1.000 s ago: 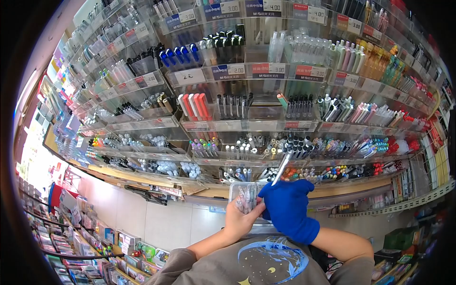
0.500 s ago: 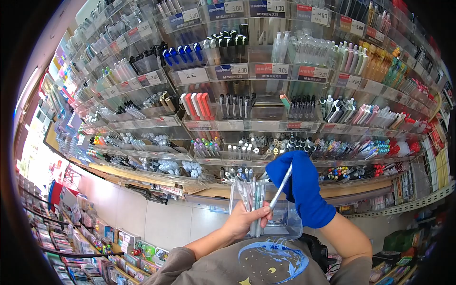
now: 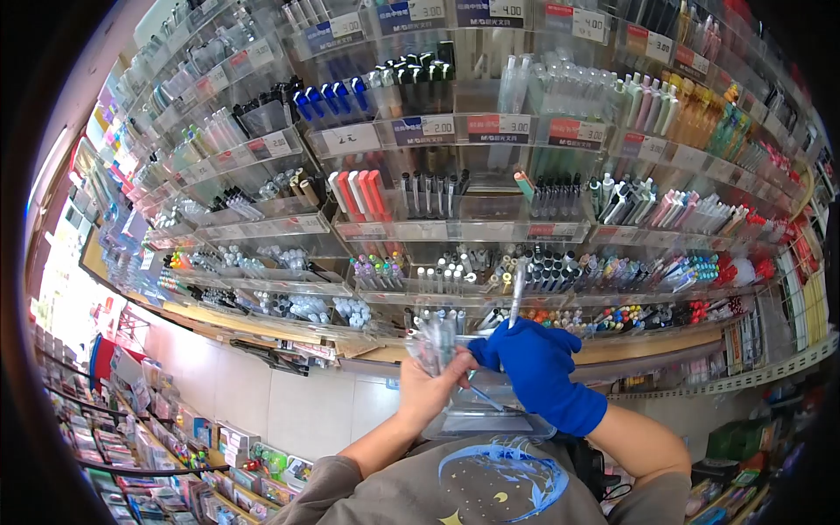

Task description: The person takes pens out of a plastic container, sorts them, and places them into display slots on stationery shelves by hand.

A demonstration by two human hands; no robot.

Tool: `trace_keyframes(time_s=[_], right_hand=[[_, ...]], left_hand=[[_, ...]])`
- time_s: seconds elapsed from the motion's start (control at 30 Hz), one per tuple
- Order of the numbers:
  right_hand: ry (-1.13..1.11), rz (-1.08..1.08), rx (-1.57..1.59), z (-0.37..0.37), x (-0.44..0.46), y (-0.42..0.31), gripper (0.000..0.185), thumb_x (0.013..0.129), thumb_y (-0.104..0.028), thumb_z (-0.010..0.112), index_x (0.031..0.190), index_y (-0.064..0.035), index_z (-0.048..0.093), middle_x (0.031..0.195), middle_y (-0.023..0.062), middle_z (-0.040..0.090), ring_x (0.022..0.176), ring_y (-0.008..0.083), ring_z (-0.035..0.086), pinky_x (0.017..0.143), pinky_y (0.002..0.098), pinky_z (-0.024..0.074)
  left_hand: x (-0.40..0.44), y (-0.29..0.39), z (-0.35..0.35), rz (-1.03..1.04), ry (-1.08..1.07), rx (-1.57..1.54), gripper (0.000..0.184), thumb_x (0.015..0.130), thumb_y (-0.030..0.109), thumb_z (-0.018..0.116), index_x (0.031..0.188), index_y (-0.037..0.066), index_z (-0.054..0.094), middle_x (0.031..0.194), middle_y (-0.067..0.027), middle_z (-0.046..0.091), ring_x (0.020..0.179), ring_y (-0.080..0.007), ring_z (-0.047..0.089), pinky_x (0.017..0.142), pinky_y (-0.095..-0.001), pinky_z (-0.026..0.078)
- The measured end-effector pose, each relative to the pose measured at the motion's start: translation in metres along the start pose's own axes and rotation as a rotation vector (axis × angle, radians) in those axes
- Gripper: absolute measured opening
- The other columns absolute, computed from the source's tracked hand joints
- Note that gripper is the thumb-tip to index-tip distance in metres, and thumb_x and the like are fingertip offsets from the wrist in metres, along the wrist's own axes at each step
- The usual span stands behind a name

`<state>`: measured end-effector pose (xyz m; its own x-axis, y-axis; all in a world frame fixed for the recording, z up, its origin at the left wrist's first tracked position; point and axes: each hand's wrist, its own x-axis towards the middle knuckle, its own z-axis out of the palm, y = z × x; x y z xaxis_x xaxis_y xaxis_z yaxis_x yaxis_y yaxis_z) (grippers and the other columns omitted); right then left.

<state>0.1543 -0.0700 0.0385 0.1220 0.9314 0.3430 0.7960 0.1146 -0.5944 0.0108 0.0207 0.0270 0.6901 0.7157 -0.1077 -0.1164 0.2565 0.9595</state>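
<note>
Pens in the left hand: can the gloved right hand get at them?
Likely yes: the bundled pens stick up from the left hand, close beside the right hand, though it holds another pen.

A blurred bunch of translucent pens (image 3: 433, 344) is fanning upward; near it, one pale pen (image 3: 517, 296) is standing nearly upright.

We face a tiered, see-through rack (image 3: 486, 231) with pens (image 3: 553, 196) standing upright or leaning in its rows and price labels (image 3: 498, 129) along its front edges. Left of its middle we see blue pens (image 3: 332, 102) above red and white pens (image 3: 360, 194), with dark pens (image 3: 429, 194) just beside these. Nearer its right edge stand pastel pens (image 3: 647, 103). Along its bottom edge runs a wooden ledge (image 3: 652, 347).
</note>
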Motion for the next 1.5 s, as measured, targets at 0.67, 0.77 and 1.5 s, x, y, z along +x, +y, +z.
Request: trace_keyframes(time_s=[0.67,0.77,1.5], right_hand=[[-0.388,0.825,0.770,-0.013,-0.010,-0.006,0.021,0.081,-0.022,0.047,0.070,-0.0045,0.051,0.064,0.0072,0.053,0.058,0.0148,0.053,0.057,0.0305,0.0426],[-0.256,0.797,1.083,-0.014,0.008,-0.024,0.029,0.084,-0.028,0.044,0.071,-0.0030,0.053,0.065,0.0054,0.055,0.061,0.0113,0.053,0.064,0.0259,0.0430],[-0.338,0.862,1.031,0.012,-0.040,0.039,0.025,0.087,-0.028,0.044,0.074,-0.0077,0.052,0.064,0.0012,0.051,0.051,0.0099,0.047,0.048,0.0237,0.0395]], left_hand=[[0.022,0.031,-0.065,0.114,0.168,-0.392,0.017,0.079,0.013,0.062,0.088,0.002,0.053,0.056,-0.0029,0.050,0.044,-0.0124,0.048,0.042,-0.0237,0.040],[0.019,0.019,-0.047,0.051,0.055,-0.417,0.019,0.076,0.012,0.066,0.086,0.000,0.055,0.058,-0.0052,0.052,0.045,-0.0146,0.050,0.042,-0.0256,0.041],[0.014,0.028,-0.067,-0.015,-0.024,-0.021,0.014,0.077,0.007,0.063,0.088,0.001,0.055,0.064,-0.0040,0.055,0.051,-0.0108,0.052,0.049,-0.0230,0.043]])
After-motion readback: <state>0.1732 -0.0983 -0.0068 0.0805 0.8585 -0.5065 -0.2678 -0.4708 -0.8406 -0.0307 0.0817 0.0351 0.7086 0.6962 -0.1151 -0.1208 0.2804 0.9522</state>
